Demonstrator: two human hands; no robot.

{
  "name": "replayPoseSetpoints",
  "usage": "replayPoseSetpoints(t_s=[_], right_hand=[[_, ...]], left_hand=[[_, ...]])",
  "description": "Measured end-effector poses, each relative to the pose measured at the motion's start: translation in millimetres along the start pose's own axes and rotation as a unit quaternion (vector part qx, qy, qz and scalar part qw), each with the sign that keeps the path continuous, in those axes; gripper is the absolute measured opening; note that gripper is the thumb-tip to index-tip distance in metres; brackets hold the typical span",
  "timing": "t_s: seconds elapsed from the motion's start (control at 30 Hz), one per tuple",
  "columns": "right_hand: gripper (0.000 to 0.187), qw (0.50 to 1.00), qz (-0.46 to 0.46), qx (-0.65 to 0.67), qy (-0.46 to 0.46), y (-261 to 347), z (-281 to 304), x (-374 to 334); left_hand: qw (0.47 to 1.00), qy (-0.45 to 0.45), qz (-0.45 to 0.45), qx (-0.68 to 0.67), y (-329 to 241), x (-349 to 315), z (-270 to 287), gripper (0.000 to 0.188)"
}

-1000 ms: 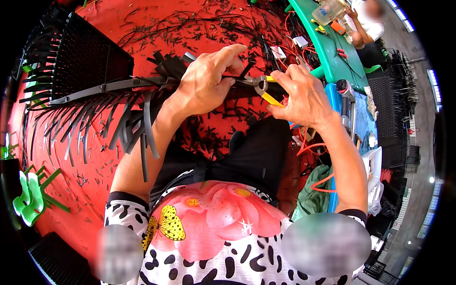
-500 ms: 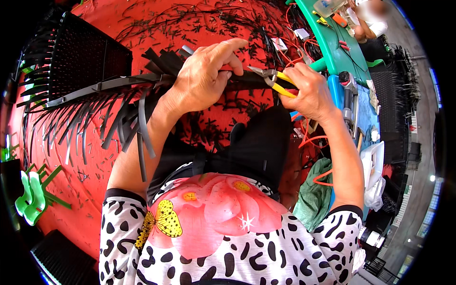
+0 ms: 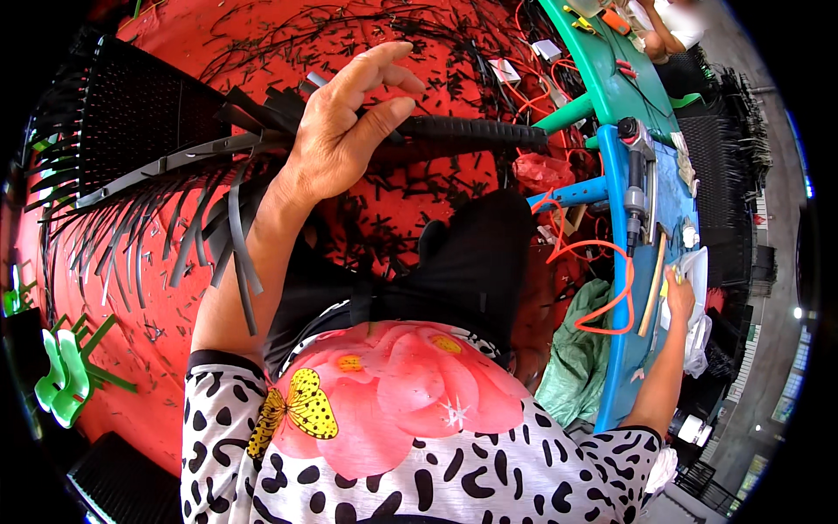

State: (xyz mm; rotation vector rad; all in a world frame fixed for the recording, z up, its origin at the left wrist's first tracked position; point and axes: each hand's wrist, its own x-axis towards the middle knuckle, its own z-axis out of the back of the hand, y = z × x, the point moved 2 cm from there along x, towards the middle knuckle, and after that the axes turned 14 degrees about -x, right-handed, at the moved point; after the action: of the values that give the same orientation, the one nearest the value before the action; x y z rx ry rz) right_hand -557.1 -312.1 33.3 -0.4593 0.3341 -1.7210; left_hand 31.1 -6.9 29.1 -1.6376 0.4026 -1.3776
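My left hand (image 3: 345, 127) is over the black woven piece (image 3: 476, 131), fingers stretched out and thumb apart. The wrist lies across the piece, whose curved grey-black edge strip (image 3: 166, 166) runs left with many loose black strips (image 3: 236, 236) hanging from it. On the blue table (image 3: 642, 349) at the right, my right hand (image 3: 681, 301) is closed around the snips; only a bit of yellow handle (image 3: 672, 274) shows, and their blades are hidden. Beside it lies a thin wooden-handled tool (image 3: 653, 288).
A power tool (image 3: 635, 183) with an orange air hose (image 3: 628, 288) lies on the blue table. A green table (image 3: 602, 70) adjoins it, with a co-worker (image 3: 672, 31) behind. Black scraps litter the red floor (image 3: 367, 227). Green chairs (image 3: 65, 375) stand at left.
My right hand has swung from the woven piece down and right to the blue table, taking the yellow-handled snips along. My left hand has shifted slightly left and up, fingers more spread.
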Motion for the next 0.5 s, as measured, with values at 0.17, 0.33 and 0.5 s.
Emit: replayPoseSetpoints(t_s=[0.17,0.33,0.5], right_hand=[[0.052,0.938,0.244,0.192,-0.154,76.0,47.4,-40.2],[0.029,0.652,0.565,0.442,-0.246,260.8,199.9,-210.6],[0.025,0.608,0.575,0.420,-0.352,351.7,238.7,-281.9]], left_hand=[[0.999,-0.013,0.030,-0.038,-5.8,0.6,1.1,0.044],[0.999,-0.028,-0.008,-0.044,-4.7,2.3,3.4,0.044],[0.997,-0.023,0.030,-0.066,-5.6,1.8,-0.1,0.056]])
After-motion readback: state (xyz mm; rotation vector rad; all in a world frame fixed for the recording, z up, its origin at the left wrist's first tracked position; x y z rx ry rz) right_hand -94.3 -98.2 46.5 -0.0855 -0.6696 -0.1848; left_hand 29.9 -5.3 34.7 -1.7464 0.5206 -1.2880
